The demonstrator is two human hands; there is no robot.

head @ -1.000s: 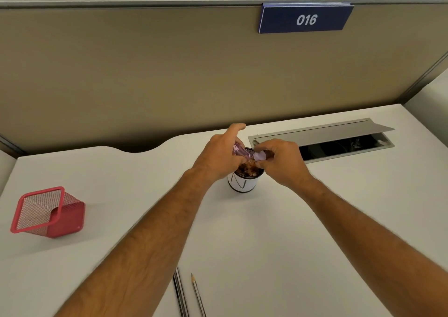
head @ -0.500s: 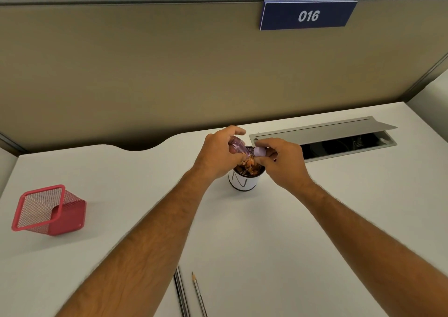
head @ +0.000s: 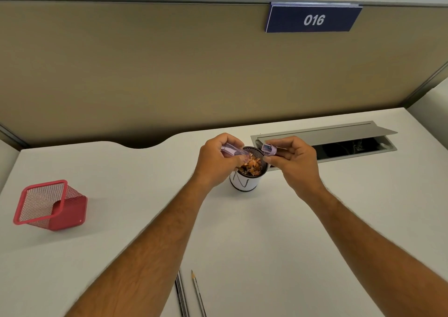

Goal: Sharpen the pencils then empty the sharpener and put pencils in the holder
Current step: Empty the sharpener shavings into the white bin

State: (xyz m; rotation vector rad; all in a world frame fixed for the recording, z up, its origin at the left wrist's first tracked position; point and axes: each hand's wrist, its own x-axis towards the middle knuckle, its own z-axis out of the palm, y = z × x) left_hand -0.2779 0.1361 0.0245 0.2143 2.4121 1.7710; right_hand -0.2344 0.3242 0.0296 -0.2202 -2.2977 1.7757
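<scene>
My left hand (head: 215, 161) holds the clear purple sharpener casing (head: 231, 150), tilted mouth-down over a small white cup (head: 244, 183) with a dark mesh rim. Orange-brown shavings (head: 251, 166) fill the cup's top. My right hand (head: 294, 161) grips the purple sharpener cap with its blade (head: 269, 149) just right of the cup's rim, apart from the casing. Sharpened pencils (head: 197, 292) lie on the white desk near its front edge, partly behind my left forearm. A red mesh pencil holder (head: 49, 205) stands at the far left.
An open grey cable tray (head: 327, 137) is set into the desk behind my right hand. A tan partition with a blue sign reading 016 (head: 312, 19) closes off the back. The desk's rear edge has a curved notch (head: 143, 145) left of my hands.
My hands have drawn apart, separating the cap from the casing. The casing now tips into the cup and shavings lie heaped there.
</scene>
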